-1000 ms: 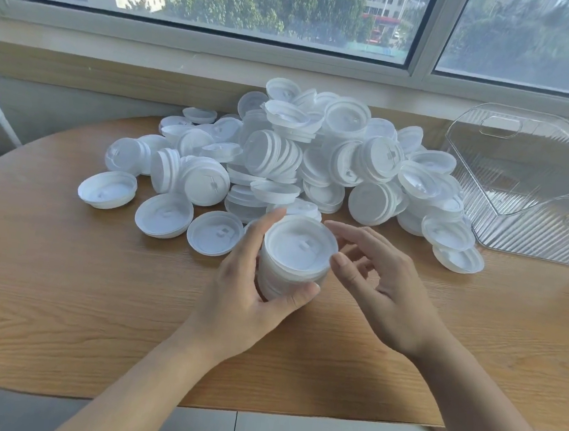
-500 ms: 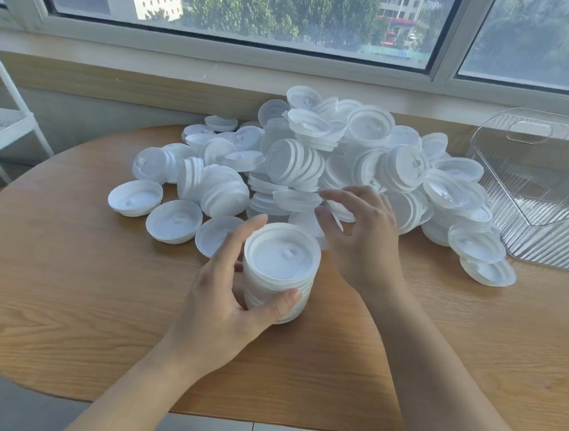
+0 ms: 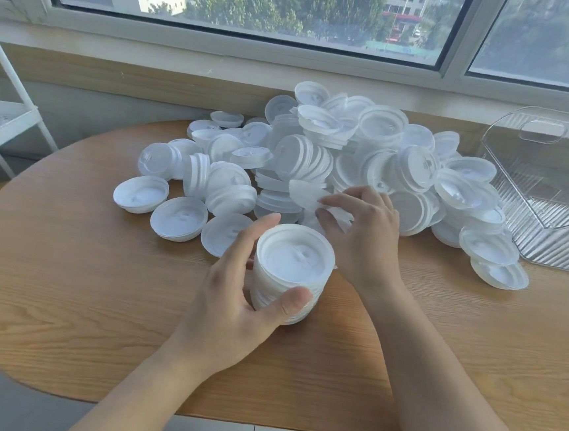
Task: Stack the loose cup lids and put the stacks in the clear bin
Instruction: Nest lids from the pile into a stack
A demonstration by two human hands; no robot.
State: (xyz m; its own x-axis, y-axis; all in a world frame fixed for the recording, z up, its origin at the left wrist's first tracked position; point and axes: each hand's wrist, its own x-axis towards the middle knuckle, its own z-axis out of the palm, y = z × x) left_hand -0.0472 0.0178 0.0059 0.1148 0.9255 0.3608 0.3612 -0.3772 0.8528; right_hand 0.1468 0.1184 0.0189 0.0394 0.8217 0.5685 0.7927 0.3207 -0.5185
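**Right hand now in the pile, pinching the next lid**

Since the earlier frames my right hand has left the stack and gone forward to the near edge of the lid pile, where its thumb and fingertips now pinch a single loose lid, tilted on edge. The view has also swung a little left, bringing a white rack into the left margin.

My left hand has not let go: fingers and thumb curl round the side of the lid stack, which stands upright on the bench just in front of the pile.

I judge the step in hand to be building this stack, well short of the finish, since most lids still lie loose or in short toppled runs. The next move calls for lifting the pinched lid free without dragging its neighbours, turning it the same way up as the top lid, and seating it squarely while the left hand steadies the column.

The clear bin sits at the right of the bench, beside the pile, cut off by the frame edge; I see no lids in the part that shows. The right palm hides the lids beneath it, and translucent lids overlap so much that I cannot count them, nor tell how many are in the stack.
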